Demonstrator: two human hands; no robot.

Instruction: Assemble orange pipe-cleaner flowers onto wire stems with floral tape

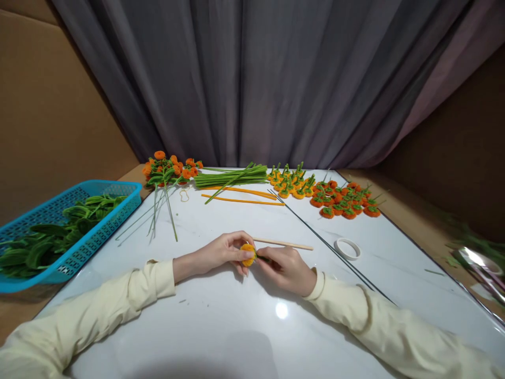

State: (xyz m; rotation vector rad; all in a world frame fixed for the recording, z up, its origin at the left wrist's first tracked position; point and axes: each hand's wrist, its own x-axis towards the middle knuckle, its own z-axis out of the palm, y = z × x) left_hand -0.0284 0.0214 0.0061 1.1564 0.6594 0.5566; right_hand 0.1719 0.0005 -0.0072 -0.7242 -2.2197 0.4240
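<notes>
Between the thumb and fingers of my left hand is a small yellow-orange fuzzy flower, its face turned to the left. My right hand pinches a dark green stem at the back of that flower; the fingertips hide most of the stem. Just behind my hands a thin wooden stick lies on the white table. Farther back are several finished-looking yellow flower heads with green stubs pointing up, beside a bundle of green pipe cleaners.
A blue basket of green fuzzy leaves stands at the left. Orange flowers on stems lie back left, orange flower heads back right. Orange pipe cleaners, long dark wires, a white tape roll and scissors lie around.
</notes>
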